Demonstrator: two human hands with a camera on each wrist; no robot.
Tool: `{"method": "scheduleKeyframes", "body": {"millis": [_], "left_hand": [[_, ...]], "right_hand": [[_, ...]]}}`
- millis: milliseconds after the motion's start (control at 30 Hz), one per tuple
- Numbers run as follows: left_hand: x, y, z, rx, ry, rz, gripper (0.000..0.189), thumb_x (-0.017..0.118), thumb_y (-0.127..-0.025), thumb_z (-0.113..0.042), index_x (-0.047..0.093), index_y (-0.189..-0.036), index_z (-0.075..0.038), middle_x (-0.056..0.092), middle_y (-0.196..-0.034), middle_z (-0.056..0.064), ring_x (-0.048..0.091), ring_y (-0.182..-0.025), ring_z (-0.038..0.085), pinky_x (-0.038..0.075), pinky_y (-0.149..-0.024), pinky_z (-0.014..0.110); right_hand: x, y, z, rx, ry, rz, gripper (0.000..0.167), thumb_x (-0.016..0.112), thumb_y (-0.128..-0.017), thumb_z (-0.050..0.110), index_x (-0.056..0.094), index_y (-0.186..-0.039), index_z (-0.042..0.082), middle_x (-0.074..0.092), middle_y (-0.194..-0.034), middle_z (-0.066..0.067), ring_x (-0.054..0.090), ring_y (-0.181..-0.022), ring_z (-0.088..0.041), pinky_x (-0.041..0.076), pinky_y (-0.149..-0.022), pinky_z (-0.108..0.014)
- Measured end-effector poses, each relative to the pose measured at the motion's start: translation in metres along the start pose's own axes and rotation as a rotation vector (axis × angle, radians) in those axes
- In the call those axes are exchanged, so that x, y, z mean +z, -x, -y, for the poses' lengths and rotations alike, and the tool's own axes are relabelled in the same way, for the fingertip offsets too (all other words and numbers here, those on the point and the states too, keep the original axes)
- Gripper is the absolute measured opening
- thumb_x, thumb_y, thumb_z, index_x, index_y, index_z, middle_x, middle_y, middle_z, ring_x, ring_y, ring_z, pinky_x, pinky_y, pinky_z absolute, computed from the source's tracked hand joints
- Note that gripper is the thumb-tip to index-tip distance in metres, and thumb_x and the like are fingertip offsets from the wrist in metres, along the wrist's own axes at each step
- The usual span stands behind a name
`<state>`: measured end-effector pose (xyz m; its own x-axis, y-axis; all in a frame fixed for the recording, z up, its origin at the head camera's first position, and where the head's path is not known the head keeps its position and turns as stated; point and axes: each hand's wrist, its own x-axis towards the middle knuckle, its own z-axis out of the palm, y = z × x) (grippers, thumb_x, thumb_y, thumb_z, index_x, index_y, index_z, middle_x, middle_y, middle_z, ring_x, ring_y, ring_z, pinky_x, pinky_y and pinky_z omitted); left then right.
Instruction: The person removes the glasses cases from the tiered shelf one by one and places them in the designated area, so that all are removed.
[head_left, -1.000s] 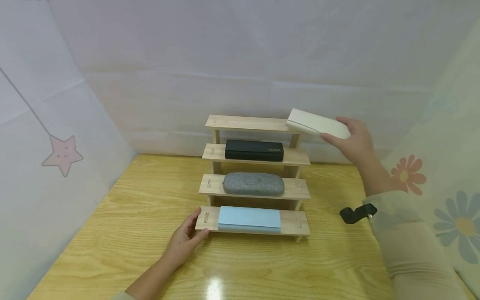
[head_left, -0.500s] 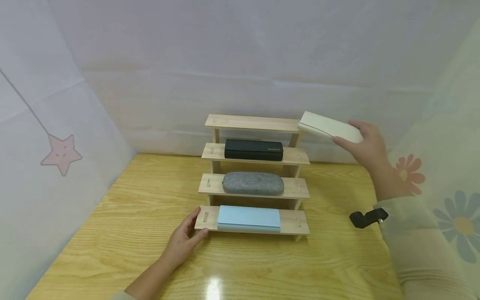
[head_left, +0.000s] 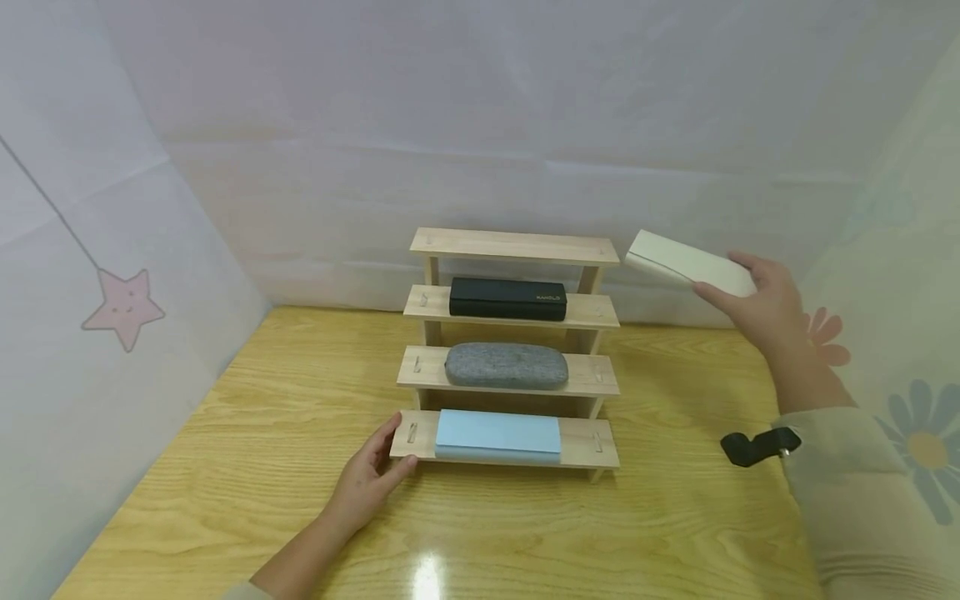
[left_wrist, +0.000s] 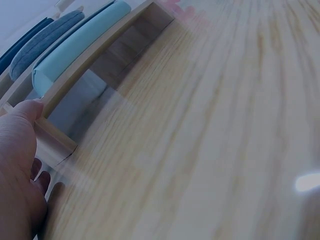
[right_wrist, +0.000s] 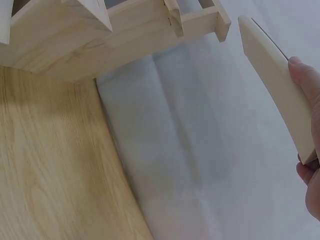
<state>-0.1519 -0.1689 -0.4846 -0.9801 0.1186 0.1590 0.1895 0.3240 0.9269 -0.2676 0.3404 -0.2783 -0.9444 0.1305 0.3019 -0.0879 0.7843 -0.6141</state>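
Note:
A stepped wooden display rack [head_left: 513,245] stands on the table, four-tiered in form. My left hand [head_left: 366,483] holds the left end of its lowest shelf, thumb at the front edge; in the left wrist view the thumb [left_wrist: 29,109] lies at the shelf corner. My right hand [head_left: 767,304] pinches a white glasses case [head_left: 690,265] by its right end, tilted in the air right of the top shelf and apart from it. Below the top tier sit a black glasses case [head_left: 508,299], a grey fabric glasses case [head_left: 507,366] and a light blue glasses case [head_left: 498,433], one per shelf.
The rack stands on a wood-grain table [head_left: 300,400]. A pale cloth backdrop [head_left: 360,100] hangs behind, with printed cloth at both sides. A black strap piece [head_left: 759,447] juts from the right sleeve.
My right hand has moved the white glasses case right and slightly down, away from the top shelf's right end. The left hand and the rack stay in place.

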Motion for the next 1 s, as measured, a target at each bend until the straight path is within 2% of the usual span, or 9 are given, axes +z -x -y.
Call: {"method": "scheduleKeyframes", "body": {"millis": [100,200,300,467,567,733,867,1000], "left_hand": [[0.000,0.000,0.000,0.004,0.001,-0.003,0.069,0.067,-0.094,-0.018,0.032,-0.151,-0.001,0.045,-0.148,0.024,0.041,-0.139,0.036,0.032,-0.114,0.050],[0.000,-0.001,0.002,-0.016,-0.010,-0.006,0.070,0.068,-0.093,-0.019,0.032,-0.152,-0.003,0.045,-0.149,0.022,0.041,-0.139,0.034,0.032,-0.115,0.044],[0.000,-0.002,0.003,-0.027,-0.017,-0.009,0.070,0.068,-0.093,-0.020,0.032,-0.152,-0.004,0.044,-0.149,0.020,0.041,-0.140,0.032,0.031,-0.115,0.041],[0.000,-0.002,0.002,0.005,-0.006,-0.007,0.069,0.067,-0.094,-0.018,0.032,-0.151,-0.001,0.041,-0.151,0.024,0.038,-0.141,0.036,0.030,-0.114,0.048],[0.000,-0.002,0.001,0.016,0.000,-0.005,0.069,0.067,-0.094,-0.018,0.032,-0.151,0.000,0.041,-0.151,0.024,0.038,-0.141,0.037,0.029,-0.114,0.049],[0.000,-0.001,0.001,0.009,-0.010,-0.010,0.069,0.067,-0.094,-0.019,0.032,-0.151,-0.001,0.042,-0.150,0.023,0.039,-0.140,0.036,0.030,-0.114,0.045],[0.000,-0.001,0.001,0.002,-0.016,-0.010,0.069,0.067,-0.094,-0.019,0.032,-0.151,0.000,0.042,-0.150,0.024,0.039,-0.140,0.037,0.030,-0.114,0.043],[0.000,-0.001,0.003,-0.009,-0.010,-0.005,0.071,0.067,-0.094,-0.021,0.031,-0.152,-0.002,0.040,-0.152,0.022,0.038,-0.141,0.034,0.028,-0.114,0.043]], "right_hand": [[-0.002,0.001,-0.007,0.008,0.025,0.007,0.089,0.064,-0.087,0.058,0.032,-0.154,0.010,0.031,-0.156,-0.024,0.030,-0.139,-0.050,0.031,-0.105,-0.069],[-0.002,0.003,-0.015,0.011,0.034,0.010,0.088,0.064,-0.088,0.057,0.031,-0.154,0.008,0.030,-0.156,-0.025,0.027,-0.140,-0.050,0.029,-0.106,-0.070],[-0.001,0.005,-0.023,0.014,0.025,0.004,0.088,0.064,-0.088,0.056,0.032,-0.153,0.006,0.033,-0.154,-0.027,0.030,-0.138,-0.051,0.030,-0.105,-0.069],[0.000,0.009,-0.035,0.040,0.010,-0.011,0.088,0.065,-0.088,0.055,0.033,-0.152,0.005,0.033,-0.154,-0.026,0.029,-0.139,-0.050,0.028,-0.108,-0.069],[0.002,0.011,-0.042,0.054,0.018,-0.018,0.087,0.064,-0.089,0.055,0.033,-0.152,0.004,0.034,-0.153,-0.027,0.029,-0.139,-0.052,0.026,-0.109,-0.070],[0.006,0.016,-0.055,0.080,0.038,-0.015,0.086,0.062,-0.089,0.057,0.034,-0.152,0.004,0.035,-0.151,-0.030,0.028,-0.138,-0.053,0.027,-0.105,-0.073],[0.010,0.020,-0.063,0.075,0.049,-0.033,0.082,0.063,-0.089,0.055,0.040,-0.149,0.005,0.040,-0.148,-0.030,0.033,-0.134,-0.053,0.031,-0.100,-0.073],[0.013,0.025,-0.072,0.070,0.081,-0.044,0.080,0.064,-0.089,0.055,0.044,-0.146,0.004,0.042,-0.143,-0.032,0.035,-0.128,-0.054,0.035,-0.092,-0.072]]}}
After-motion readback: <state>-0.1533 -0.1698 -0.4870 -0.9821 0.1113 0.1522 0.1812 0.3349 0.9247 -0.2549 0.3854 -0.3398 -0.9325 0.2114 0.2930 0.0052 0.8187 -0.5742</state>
